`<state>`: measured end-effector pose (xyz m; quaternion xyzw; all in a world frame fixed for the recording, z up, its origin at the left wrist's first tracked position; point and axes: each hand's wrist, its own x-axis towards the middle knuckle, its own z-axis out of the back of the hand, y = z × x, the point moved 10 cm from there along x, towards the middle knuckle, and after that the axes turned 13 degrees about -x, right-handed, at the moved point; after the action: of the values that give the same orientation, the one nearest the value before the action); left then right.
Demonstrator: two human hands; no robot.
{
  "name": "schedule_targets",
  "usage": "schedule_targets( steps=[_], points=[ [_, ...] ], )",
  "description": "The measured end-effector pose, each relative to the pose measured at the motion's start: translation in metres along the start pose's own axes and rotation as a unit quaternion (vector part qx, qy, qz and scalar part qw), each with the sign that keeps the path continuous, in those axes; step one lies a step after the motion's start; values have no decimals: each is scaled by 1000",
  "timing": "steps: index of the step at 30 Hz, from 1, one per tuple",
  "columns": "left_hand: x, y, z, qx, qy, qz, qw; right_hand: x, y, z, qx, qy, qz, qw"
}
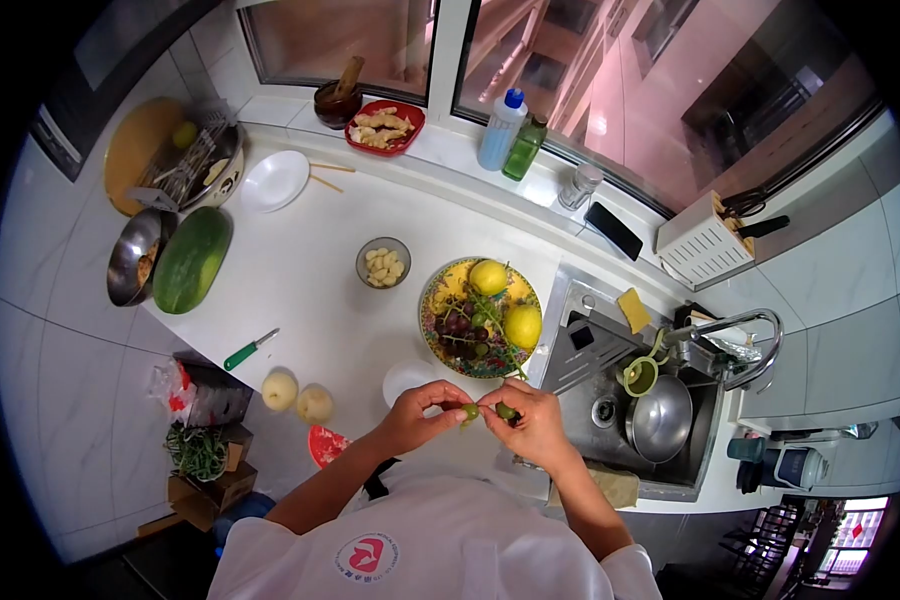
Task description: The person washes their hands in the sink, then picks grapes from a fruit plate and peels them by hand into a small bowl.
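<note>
Close to my body, in front of the counter's edge, my left hand pinches a small green grape between thumb and fingers. Right beside it, my right hand has its thumb and fingers pressed together, with another green grape held in them. Just beyond both hands lies a colorful patterned plate bearing dark and green grapes and two yellow lemons. A white round dish is partly hidden behind my left hand.
A bowl of garlic cloves stands left of the plate. Further left are a green-handled knife, two pale round fruits and a watermelon. At the right, the sink holds a metal bowl.
</note>
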<state>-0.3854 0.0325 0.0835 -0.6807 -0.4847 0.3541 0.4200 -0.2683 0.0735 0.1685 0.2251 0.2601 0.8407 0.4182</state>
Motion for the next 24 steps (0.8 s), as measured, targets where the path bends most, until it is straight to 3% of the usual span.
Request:
schedule_targets(
  steps=[6,8,9,11,15,20,24],
  points=[
    [-3,3,-2,-14,33,15,999,-8,-8,-19,52,-12,5,999],
    [-4,1,-4,-56,47,19,997,-19,-37,-48,333,29,-149,931],
    [-5,1,-7,-99,60,23,993,-19,-36,-47,334,29,-149,930],
    [-6,3,-4,-122,52,45,990,-30,-42,-67,469,95,-272,835],
    [-6,-5,2,-153,-2,45,987,-28,-37,-71,455,70,-275,844],
    [-10,6,20,-155,-4,67,986,-21,-23,-71,364,40,-246,897],
    [-17,10,27,-143,3,102,984,-18,-15,-78,356,19,-233,905]
  ],
)
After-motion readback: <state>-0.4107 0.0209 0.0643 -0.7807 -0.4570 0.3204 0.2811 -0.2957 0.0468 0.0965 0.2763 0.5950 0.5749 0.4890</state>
